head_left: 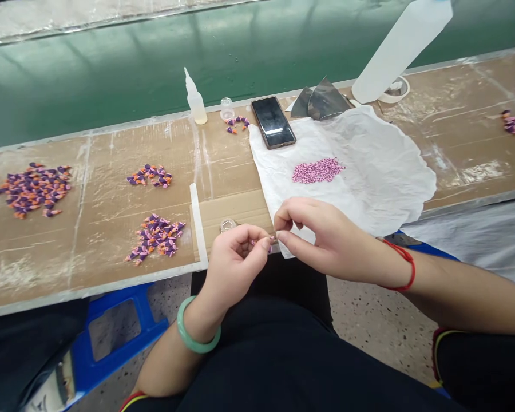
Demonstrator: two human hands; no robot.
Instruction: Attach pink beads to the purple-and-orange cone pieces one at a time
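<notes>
My left hand is closed in a pinch over the table's front edge, with a small pink-and-purple piece between thumb and fingers. Most of that piece is hidden. Close against it is my right hand, thumb and forefinger drawn together at the piece; anything in them is too small to make out. A little clear cap-like dish lies just behind my left hand. Beyond my right hand, a heap of tiny pink bits is spread on a white cloth.
Several piles of small purple, pink and orange figures lie leftward. A dropper bottle, a clear cup, a phone, dark sheet pieces, a tape roll and a large white bottle line the back. A blue stool stands below.
</notes>
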